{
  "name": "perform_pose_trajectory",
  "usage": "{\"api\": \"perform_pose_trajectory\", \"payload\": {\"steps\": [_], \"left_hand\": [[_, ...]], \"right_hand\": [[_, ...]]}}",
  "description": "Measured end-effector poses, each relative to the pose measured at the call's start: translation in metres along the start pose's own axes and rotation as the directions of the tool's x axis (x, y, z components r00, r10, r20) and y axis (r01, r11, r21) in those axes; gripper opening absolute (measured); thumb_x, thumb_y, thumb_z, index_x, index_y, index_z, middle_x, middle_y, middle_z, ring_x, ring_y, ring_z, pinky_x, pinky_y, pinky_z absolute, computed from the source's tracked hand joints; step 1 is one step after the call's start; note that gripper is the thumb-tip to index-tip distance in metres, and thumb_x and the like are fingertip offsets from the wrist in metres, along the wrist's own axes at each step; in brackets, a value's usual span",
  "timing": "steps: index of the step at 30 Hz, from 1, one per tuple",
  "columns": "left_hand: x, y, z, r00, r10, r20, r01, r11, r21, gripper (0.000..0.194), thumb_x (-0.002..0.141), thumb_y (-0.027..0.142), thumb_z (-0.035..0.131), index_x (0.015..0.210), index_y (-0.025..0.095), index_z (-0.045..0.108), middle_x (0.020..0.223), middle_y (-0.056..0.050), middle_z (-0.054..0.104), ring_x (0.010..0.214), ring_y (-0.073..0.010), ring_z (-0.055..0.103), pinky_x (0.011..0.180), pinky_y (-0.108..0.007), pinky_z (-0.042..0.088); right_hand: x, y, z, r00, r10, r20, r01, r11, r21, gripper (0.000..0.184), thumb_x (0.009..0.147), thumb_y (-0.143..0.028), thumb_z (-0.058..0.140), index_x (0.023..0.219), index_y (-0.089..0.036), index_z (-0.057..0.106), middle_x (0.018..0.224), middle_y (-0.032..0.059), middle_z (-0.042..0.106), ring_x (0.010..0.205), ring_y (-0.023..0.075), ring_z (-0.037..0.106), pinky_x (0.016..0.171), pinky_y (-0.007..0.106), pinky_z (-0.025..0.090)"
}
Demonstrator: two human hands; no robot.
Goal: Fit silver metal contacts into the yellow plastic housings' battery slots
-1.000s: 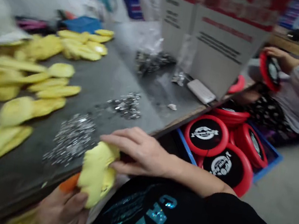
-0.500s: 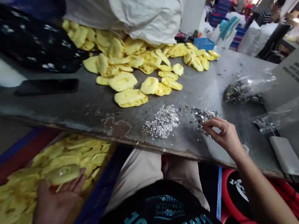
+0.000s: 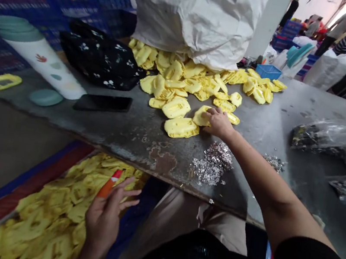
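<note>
Being closed down over a yellow moulded plastic piece (image 3: pixel 202 115), the right hand (image 3: pixel 219 123) is seen at 12 o'clock, at the near edge of a yellow heap (image 3: pixel 184 78); it has been moved there from the silver metal bits it was held over in the earlier frame. The left hand (image 3: pixel 104 223) is held low at 7 o'clock, fingers spread, above a blue-edged tray (image 3: pixel 25 182) of yellow pieces. The piece earlier seen on its palm is no longer there. An orange-and-white stick (image 3: pixel 108 183) is shown against that hand, though whether it is gripped cannot be told. Just below the right hand, a pile of silver metal bits (image 3: pixel 211 164) is spread on a scuffed metal table (image 3: pixel 120 132). A black phone (image 3: pixel 102 103) is placed at 10 o'clock and plastic bags of dark parts (image 3: pixel 318 137) at 3 o'clock. Farther off, a white sack (image 3: pixel 194 14) is hung above the heap, and a blue basket (image 3: pixel 268 71) is placed at 1 o'clock.
</note>
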State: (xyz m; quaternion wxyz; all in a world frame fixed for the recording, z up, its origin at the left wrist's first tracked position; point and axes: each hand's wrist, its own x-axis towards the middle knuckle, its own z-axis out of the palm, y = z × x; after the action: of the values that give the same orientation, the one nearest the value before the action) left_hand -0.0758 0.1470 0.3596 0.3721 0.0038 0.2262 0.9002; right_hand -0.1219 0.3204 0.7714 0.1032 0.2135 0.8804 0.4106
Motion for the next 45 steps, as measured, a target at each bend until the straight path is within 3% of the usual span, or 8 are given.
{"api": "perform_pose_trajectory", "payload": {"steps": [8, 13, 20, 24, 31, 35, 39, 45], "left_hand": [[-0.031, 0.042, 0.069, 0.983, 0.061, 0.175, -0.040, 0.992, -0.123, 0.039, 0.099, 0.049, 0.090, 0.121, 0.017, 0.087, 0.127, -0.015, 0.090, 0.085, -0.0234, 0.084, 0.068, -0.033, 0.072], [-0.032, 0.053, 0.123, 0.877, -0.094, 0.470, 0.254, 0.923, -0.290, 0.049, 0.093, 0.045, 0.100, 0.129, 0.015, 0.084, 0.123, -0.015, 0.090, 0.084, -0.0201, 0.085, 0.065, -0.027, 0.071], [-0.028, 0.073, 0.186, 0.731, -0.145, 0.667, 0.482, 0.802, -0.353, 0.060, 0.110, 0.064, 0.075, 0.151, 0.020, 0.072, 0.157, -0.019, 0.079, 0.139, -0.0308, 0.081, 0.105, -0.044, 0.073], [-0.050, 0.067, 0.189, 0.678, -0.132, 0.723, 0.551, 0.743, -0.381, 0.069, 0.114, 0.060, 0.071, 0.170, 0.020, 0.063, 0.160, -0.015, 0.079, 0.155, -0.0323, 0.071, 0.130, -0.048, 0.059], [-0.079, 0.050, 0.172, 0.559, -0.386, 0.734, 0.689, 0.709, -0.152, 0.065, 0.114, 0.068, 0.061, 0.145, 0.015, 0.079, 0.134, -0.017, 0.089, 0.129, -0.0328, 0.086, 0.110, -0.044, 0.071], [-0.082, 0.059, 0.158, 0.526, -0.588, 0.615, 0.740, 0.673, 0.011, 0.051, 0.105, 0.054, 0.066, 0.130, 0.014, 0.085, 0.120, -0.018, 0.091, 0.107, -0.0380, 0.090, 0.079, -0.050, 0.078], [-0.086, 0.058, 0.147, 0.464, -0.695, 0.549, 0.765, 0.627, 0.149, 0.059, 0.090, 0.049, 0.078, 0.137, 0.014, 0.084, 0.129, -0.023, 0.089, 0.119, -0.0449, 0.088, 0.086, -0.056, 0.078], [-0.092, 0.044, 0.150, 0.433, -0.662, 0.612, 0.758, 0.635, 0.150, 0.064, 0.086, 0.057, 0.094, 0.138, 0.022, 0.083, 0.140, -0.023, 0.086, 0.136, -0.0489, 0.083, 0.091, -0.056, 0.078]], "right_hand": [[-0.013, 0.020, -0.003, 0.993, -0.070, -0.100, 0.082, 0.989, 0.121, 0.033, 0.105, -0.022, 0.073, 0.137, -0.018, 0.077, 0.140, 0.0160, 0.077, 0.107, 0.0243, 0.077, 0.099, 0.038, 0.060], [-0.036, 0.032, -0.019, 0.925, 0.028, -0.379, 0.061, 0.974, 0.219, 0.024, 0.104, -0.014, 0.059, 0.122, -0.016, 0.075, 0.124, 0.0145, 0.080, 0.093, 0.0206, 0.078, 0.088, 0.037, 0.064], [-0.174, -0.021, -0.026, 0.780, -0.182, -0.598, 0.332, 0.932, 0.149, 0.015, 0.116, -0.030, 0.065, 0.128, -0.027, 0.074, 0.131, 0.0115, 0.083, 0.120, 0.0264, 0.080, 0.100, 0.045, 0.069], [-0.257, -0.056, 0.001, 0.664, -0.409, -0.625, 0.497, 0.867, -0.039, 0.029, 0.115, -0.016, 0.067, 0.143, -0.024, 0.071, 0.132, 0.0130, 0.086, 0.102, 0.0238, 0.080, 0.081, 0.040, 0.064], [-0.325, -0.086, 0.035, 0.801, -0.270, -0.534, 0.385, 0.916, 0.114, 0.027, 0.119, -0.025, 0.063, 0.146, -0.024, 0.071, 0.130, 0.0104, 0.087, 0.101, 0.0209, 0.079, 0.083, 0.038, 0.059], [-0.363, -0.048, 0.032, 0.890, -0.018, -0.456, 0.079, 0.990, 0.115, 0.018, 0.122, -0.035, 0.061, 0.128, -0.029, 0.077, 0.117, 0.0024, 0.088, 0.099, 0.0185, 0.078, 0.086, 0.039, 0.053], [-0.390, 0.017, 0.022, 0.826, 0.393, -0.404, -0.384, 0.917, 0.105, 0.017, 0.117, -0.034, 0.065, 0.115, -0.027, 0.081, 0.106, 0.0075, 0.084, 0.102, 0.0287, 0.072, 0.089, 0.046, 0.047], [-0.367, 0.038, 0.025, 0.839, 0.474, -0.267, -0.463, 0.880, 0.107, 0.020, 0.112, -0.037, 0.071, 0.127, -0.028, 0.081, 0.116, 0.0101, 0.083, 0.114, 0.0336, 0.072, 0.098, 0.048, 0.048]]}}
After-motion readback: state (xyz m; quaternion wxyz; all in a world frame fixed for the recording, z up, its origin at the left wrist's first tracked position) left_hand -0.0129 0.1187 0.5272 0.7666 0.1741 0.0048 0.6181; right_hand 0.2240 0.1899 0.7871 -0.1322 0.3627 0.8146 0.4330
